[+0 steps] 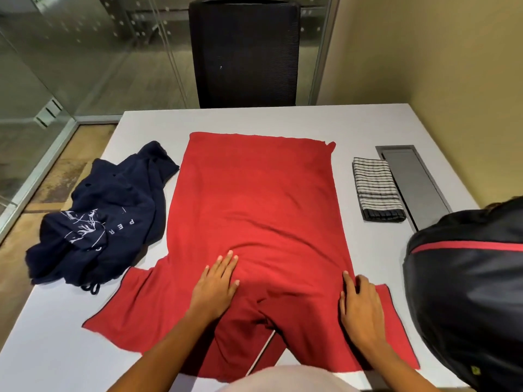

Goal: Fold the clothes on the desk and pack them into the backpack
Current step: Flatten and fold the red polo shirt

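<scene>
The red shirt (254, 199) lies spread flat in the middle of the desk (368, 125). The left hand (216, 287) and right hand (360, 304) press on it with straight fingers, grasping nothing. At 9 o'clock a crumpled navy garment (113, 210) reads "PER". The backpack (467, 292) sits at the desk's 4 o'clock edge.

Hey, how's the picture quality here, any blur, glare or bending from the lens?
Head view, distortion: the wide lens bows the desk edges. Head view, blur: soft overall, the red shirt smeared along its near sleeve hems. Head view, glare: hazy reflections on the glass partition, dull sheen on the backpack.
</scene>
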Available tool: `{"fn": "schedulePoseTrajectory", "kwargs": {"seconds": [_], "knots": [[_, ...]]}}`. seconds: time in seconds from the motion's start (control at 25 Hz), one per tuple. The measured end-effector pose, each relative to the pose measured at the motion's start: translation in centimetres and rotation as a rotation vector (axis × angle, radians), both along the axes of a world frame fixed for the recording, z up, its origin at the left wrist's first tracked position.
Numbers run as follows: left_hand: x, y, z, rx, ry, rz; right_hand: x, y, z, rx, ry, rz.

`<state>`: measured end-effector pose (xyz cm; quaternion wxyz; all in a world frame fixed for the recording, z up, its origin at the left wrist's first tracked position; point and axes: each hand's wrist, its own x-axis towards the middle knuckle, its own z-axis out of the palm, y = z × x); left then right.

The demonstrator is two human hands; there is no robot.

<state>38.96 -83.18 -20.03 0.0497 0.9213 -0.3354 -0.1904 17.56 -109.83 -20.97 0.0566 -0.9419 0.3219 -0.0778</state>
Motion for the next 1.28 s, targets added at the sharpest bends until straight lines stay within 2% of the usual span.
{"fn": "schedulePoseTrajectory", "kwargs": {"seconds": [0.2,0.32,0.4,0.48,0.56,0.64,0.76,0.84,0.92,1.0,1.08,1.2,1.28], "knots": [[0.1,-0.3,0.4,0.053,-0.096,0.067,-2.7,2.8,-0.1,0.082,-0.022,0.125],[-1.7,-3.0,1.5,-0.122,-0.149,0.196,-2.9,2.7,0.9,0.125,-0.105,0.12],[-4.2,-5.2,2.0,-0.299,-0.222,0.078,-3.2,1.7,1.6,0.128,-0.12,0.078],[-8.4,-7.4,2.4,-0.42,-0.211,-0.157,-3.9,0.5,1.9,0.13,-0.073,-0.005],[-13.0,-9.4,2.6,-0.442,-0.163,-0.333,-4.9,-0.5,2.3,0.113,0.037,-0.025],[-16.1,-10.9,2.2,-0.446,-0.074,-0.366,-5.5,-1.4,3.2,0.161,0.134,-0.004],[-18.0,-12.7,2.7,-0.543,0.228,-0.139,-5.1,-1.6,5.0,0.454,0.089,-0.034],[-18.6,-14.1,4.4,-0.677,0.473,0.19,-4.2,-1.0,6.5,0.675,-0.079,-0.093],[-18.5,-15.1,5.3,-0.705,0.661,0.497,-3.0,-0.4,8.1,0.895,-0.185,-0.175],[-17.8,-14.9,5.5,-0.734,0.807,0.654,-2.0,-0.1,9.7,1.01,-0.178,-0.186],[-16.9,-14.3,5.2,-0.784,0.938,0.715,-0.9,-0.2,11.0,1.058,-0.156,-0.174],[-15.0,-13.4,5.8,-0.746,0.883,0.699,1.2,-1.1,10.9,1.132,-0.256,-0.232],[-13.5,-12.7,6.0,-0.708,0.783,0.687,3.4,-2.5,9.5,0.972,-0.289,-0.285]]}}
